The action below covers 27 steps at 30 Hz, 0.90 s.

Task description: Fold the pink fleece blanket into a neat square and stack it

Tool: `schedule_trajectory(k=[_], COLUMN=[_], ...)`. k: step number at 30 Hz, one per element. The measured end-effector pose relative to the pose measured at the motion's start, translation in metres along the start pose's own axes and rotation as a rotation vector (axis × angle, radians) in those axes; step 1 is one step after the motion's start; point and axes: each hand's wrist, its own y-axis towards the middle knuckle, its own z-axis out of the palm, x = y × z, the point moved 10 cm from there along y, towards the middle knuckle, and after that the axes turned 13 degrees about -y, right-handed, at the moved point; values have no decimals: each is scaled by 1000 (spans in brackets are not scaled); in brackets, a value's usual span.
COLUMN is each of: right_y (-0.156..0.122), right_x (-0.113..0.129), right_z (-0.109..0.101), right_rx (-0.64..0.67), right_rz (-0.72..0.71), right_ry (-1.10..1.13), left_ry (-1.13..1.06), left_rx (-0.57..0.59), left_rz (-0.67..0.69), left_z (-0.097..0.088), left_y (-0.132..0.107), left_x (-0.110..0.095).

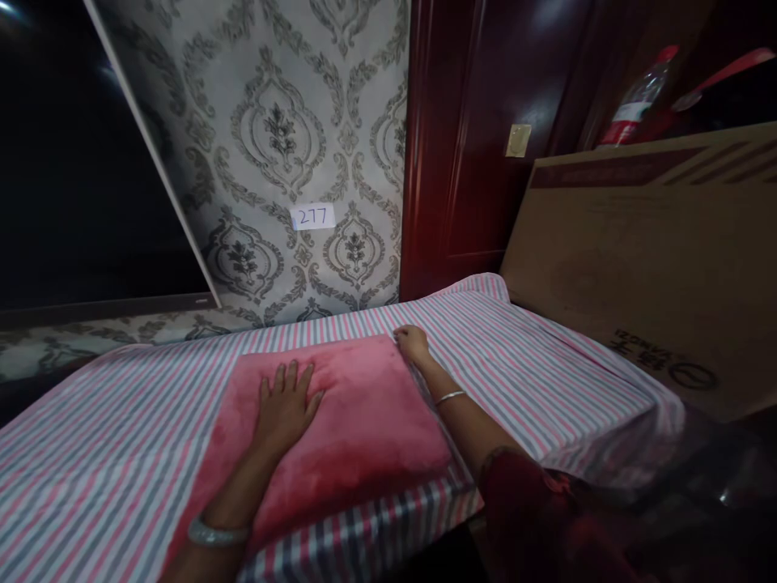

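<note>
A flat, square pink plush piece (370,405), a cushion or a folded blanket, lies on the striped cloth (515,364) that covers the table. Its near part looks a darker red. My left hand (285,409) rests palm down on its left half, fingers spread. At its far right corner is my right hand (413,344), the fingers curled in and pinching the corner. The fingertips there are partly hidden. Each wrist wears a silver bangle.
A large cardboard box (637,259) stands upright at the right, a red-capped bottle (640,101) behind its top edge. To the left is a dark television screen (97,178). Patterned wallpaper with a paper label (312,216) and a dark red door (467,146) lie behind.
</note>
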Motion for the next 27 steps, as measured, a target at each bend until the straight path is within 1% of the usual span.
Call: schedule_trajectory(k=[2,5,8,12,16,21,27], right_y=[7,11,13,16,22,26,14], right_x=[-13,-19,-18,-10,-4,-4,1], right_z=[8,24,36,44,47,51,53], right_rx=[36,99,177,248,200,134,183], right_rz=[20,3,-42,-121,-173,-195,-244], right_ry=[46,126,205,285,318,296,305], left_ry=[-4,-23,-31,-19,-42,-65,-117], left_rx=[-12,-46,-77,-54,-37,-33,11], left_rz=[-1,11,28,9,0,3,-24], left_z=[0,1,3,5,6,8,9], left_y=[2,3,3,2,3,2,-6], left_x=[1,4,5,7,9,9,4])
